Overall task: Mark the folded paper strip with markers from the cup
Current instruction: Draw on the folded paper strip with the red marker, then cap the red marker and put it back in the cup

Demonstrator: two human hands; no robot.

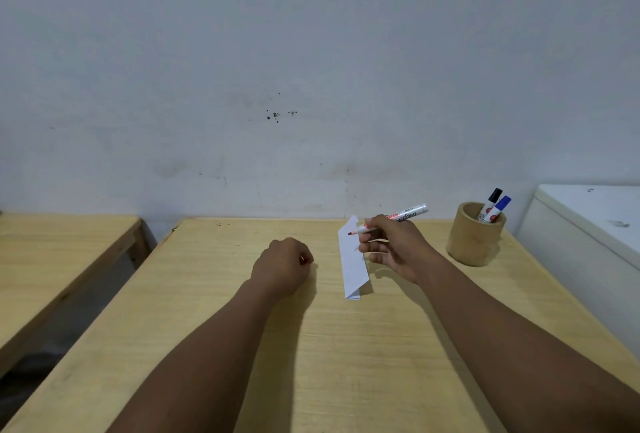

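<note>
A red marker is gripped in the fingers of the right hand, its cap off and its red tip held over, or just touching, the far end of the folded paper strip; contact cannot be told from this view. The strip lies on the counter directly under and just to the left of those fingers, running from the marker tip back towards the person. The left hand is clenched into a fist on the counter, well to the left of the strip and apart from it. A small reddish object shows at its fingers, possibly the marker's cap, but it is too small to be named with certainty.

Nothing is pinning the strip down. If the tip is dragged along it, the light paper is likely to slide or swivel, and the mark could be smeared or carried onto the counter. The far end of the strip seems lifted, so it may buckle under pressure.

To the right of the gripping fingers a cup stands with a black-capped marker and a blue-capped marker in it; their lower barrels are hidden by the cup wall. Any marks already on the strip cannot be made out, and part of its right edge is covered by the right hand.
</note>
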